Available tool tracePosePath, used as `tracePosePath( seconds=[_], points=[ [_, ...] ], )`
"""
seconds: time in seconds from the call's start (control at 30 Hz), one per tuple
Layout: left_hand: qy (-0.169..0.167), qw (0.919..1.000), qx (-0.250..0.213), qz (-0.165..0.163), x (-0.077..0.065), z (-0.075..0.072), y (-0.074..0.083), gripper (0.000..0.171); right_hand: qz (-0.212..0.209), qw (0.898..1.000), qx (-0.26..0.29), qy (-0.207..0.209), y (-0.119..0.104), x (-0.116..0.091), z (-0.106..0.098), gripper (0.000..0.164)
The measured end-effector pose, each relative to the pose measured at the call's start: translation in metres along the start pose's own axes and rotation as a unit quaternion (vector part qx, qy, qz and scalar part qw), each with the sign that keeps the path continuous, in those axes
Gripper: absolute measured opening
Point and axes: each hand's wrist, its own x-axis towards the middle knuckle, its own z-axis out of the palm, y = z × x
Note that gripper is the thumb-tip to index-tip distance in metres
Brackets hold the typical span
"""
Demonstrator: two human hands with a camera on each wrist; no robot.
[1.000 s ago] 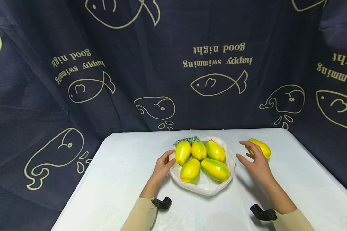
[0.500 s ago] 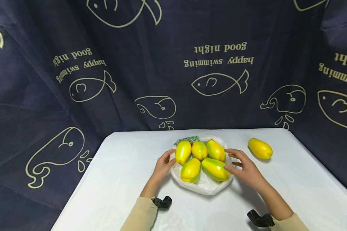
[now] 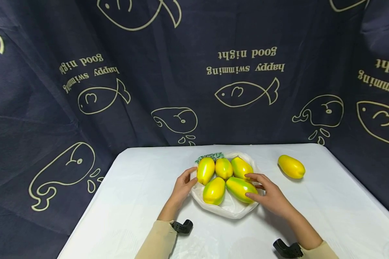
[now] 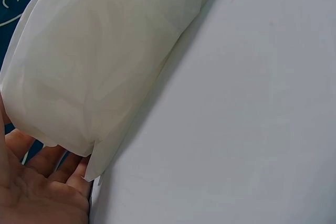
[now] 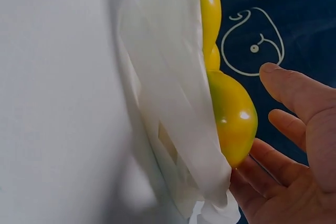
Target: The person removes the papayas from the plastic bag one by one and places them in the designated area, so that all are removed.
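My right hand (image 3: 267, 197) has come across from beside the lone papaya (image 3: 291, 166) at the right of the frame to the white plastic bag (image 3: 231, 213) at lower centre, where its thumb and index finger now spread over the near right side of the load. The hand is loose and unclenched, with nothing gripped that I can see; whether a fingertip touches the fruit, I cannot tell. My left hand (image 3: 180, 185) keeps its place at the bag's left rim, its thumb and forefinger parted, but the plastic hides other fingertips in the left wrist view, so I cannot tell whether it grasps the bag. Five fruits sit inside, unmoved: the upper-left papaya (image 3: 205, 171), the upper-middle papaya (image 3: 223, 168), the upper-right papaya (image 3: 241, 167), the lower-left papaya (image 3: 214, 191) and the lower-right papaya (image 3: 238, 188), the last lying nearest my right thumb. The lone papaya lies by itself on the white tabletop (image 3: 142, 198), well apart from the bag. As I judge it, the shift turns the work to the bag, with one hand at each side and a single papaya outside.
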Motion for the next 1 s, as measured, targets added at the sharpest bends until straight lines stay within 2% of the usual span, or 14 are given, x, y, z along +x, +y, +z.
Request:
tracePosePath(
  seconds=[0.27, 0.53, 1.0],
  points=[
    [-0.001, 1.0000, 0.006, 0.002, 0.000, 0.000, 0.000, 0.045, 0.007, 0.999, -0.029, -0.016, 0.006, -0.001, 0.007, 0.059],
    [-0.001, 1.0000, 0.006, -0.002, 0.001, 0.000, 0.000, 0.045, 0.039, 0.998, -0.042, -0.035, 0.008, -0.001, 0.012, 0.062],
    [0.001, 1.0000, 0.009, -0.001, 0.000, 0.000, 0.001, 0.045, 0.014, 0.997, -0.068, -0.032, 0.011, -0.001, 0.013, 0.065]
  ],
)
